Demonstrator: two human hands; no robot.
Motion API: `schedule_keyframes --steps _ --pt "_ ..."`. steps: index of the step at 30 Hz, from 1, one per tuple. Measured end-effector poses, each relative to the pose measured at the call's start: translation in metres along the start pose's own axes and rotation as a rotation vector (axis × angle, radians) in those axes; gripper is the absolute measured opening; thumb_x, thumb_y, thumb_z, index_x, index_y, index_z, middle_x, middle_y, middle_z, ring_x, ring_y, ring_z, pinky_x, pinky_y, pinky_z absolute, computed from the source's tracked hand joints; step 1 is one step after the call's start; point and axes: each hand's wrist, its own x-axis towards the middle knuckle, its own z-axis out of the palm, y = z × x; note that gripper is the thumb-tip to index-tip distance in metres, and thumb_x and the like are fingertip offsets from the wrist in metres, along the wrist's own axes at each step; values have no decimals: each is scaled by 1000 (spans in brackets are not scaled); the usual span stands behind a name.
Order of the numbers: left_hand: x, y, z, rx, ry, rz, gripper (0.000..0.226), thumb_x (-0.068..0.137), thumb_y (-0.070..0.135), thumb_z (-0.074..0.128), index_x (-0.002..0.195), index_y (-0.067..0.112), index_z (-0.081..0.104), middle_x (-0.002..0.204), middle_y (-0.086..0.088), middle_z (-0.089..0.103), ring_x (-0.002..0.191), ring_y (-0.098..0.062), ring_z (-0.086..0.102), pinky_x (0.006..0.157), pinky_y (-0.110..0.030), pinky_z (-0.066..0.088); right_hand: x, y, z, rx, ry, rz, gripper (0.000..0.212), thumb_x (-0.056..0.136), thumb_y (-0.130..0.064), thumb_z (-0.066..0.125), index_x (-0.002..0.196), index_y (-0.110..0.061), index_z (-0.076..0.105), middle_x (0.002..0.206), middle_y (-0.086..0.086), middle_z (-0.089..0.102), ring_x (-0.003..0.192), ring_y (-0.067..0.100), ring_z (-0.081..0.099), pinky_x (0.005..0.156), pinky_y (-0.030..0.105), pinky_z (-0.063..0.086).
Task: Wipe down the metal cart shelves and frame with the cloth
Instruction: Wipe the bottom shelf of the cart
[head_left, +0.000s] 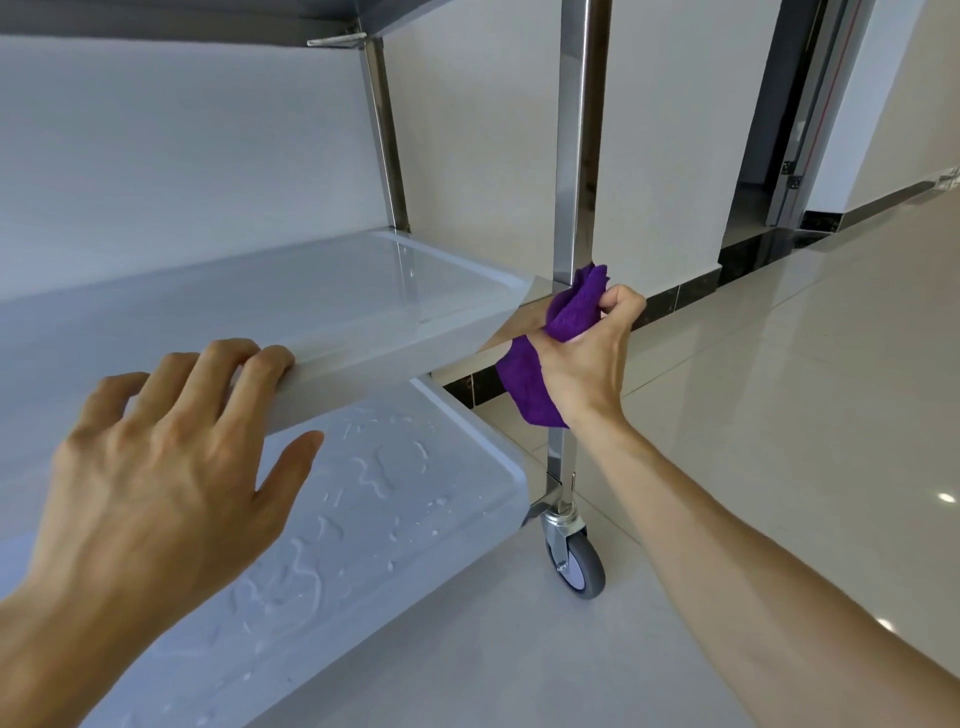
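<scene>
Right hand (587, 358) grips purple cloth (566, 306) against cart post (576, 156) (fingers curled round it). Left hand (156, 467) rests on middle shelf (291, 306), fingers spread.

Glossy pale floor tiles (779, 415) are stretching away to the right, catching small bright spots of light (946, 498) on their polish. A plain cream wall (478, 156) is running behind, edged at the bottom by a dark speckled skirting (696, 288). Further back, a dark doorway (769, 114) is standing open, with a metal door frame (810, 130) leaning into view beside it.
</scene>
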Motion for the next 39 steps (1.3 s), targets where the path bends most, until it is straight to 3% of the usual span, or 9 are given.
schedule_keyframes --steps 3,6,13,19,24,28,31,34,39 --pt "0 0 3 -2 2 12 56 92 53 45 129 12 47 119 -7 50 94 -38 51 79 -58 42 -3 11 2 53 1 69 66 75 -17 81 116 -30 30 110 -4 59 85 4 63 53 5 43" --pt "1 1 5 16 -5 -1 57 91 55 43 129 12 46 119 -7 49 95 -37 50 80 -58 42 -11 31 2 58 -53 159 69 77 -29 83 129 -34 39 106 -15 64 86 -7 63 55 6 47" --pt "3 1 12 57 -50 -25 63 90 60 40 132 12 43 120 -9 46 96 -37 47 80 -59 43 -62 109 -21 -77 -303 467 63 78 -20 84 124 -29 43 109 -8 62 106 20 64 60 14 49" --pt "0 -1 15 60 -30 -17 64 89 60 41 133 13 41 120 -9 46 94 -37 47 80 -60 43 -24 53 0 -26 -138 250 63 76 -31 84 122 -31 41 100 -21 59 87 -8 57 57 3 41" --pt "-1 -2 18 58 -19 -13 65 90 60 41 135 13 40 120 -10 45 94 -37 46 80 -60 43 3 16 8 15 -71 106 65 76 -25 82 126 -24 41 111 -9 63 94 2 62 66 11 44" --pt "-3 0 15 66 7 6 64 90 58 42 135 13 41 119 -10 46 93 -36 47 80 -59 42 -22 53 -6 -35 -180 173 69 81 -16 80 135 -23 37 111 -9 62 95 1 62 65 6 47" --pt "-2 4 3 118 -24 23 62 90 55 42 134 12 43 119 -9 49 94 -36 50 80 -57 40 -44 84 -21 -143 -378 351 71 84 -13 77 139 -23 32 115 -4 59 102 13 62 68 15 47" --pt "2 17 -9 147 -44 -8 58 87 49 47 129 9 49 116 -11 53 92 -36 53 80 -55 38 -57 99 -34 -294 -485 440 53 88 -13 73 125 -19 37 108 -2 57 108 23 61 77 26 47" --pt "0 25 -36 -184 32 42 41 91 35 54 122 11 61 122 -13 55 94 -36 54 83 -45 39 -63 67 -50 -306 -513 283 39 91 -4 67 116 -21 42 100 -4 65 96 14 65 67 14 47"
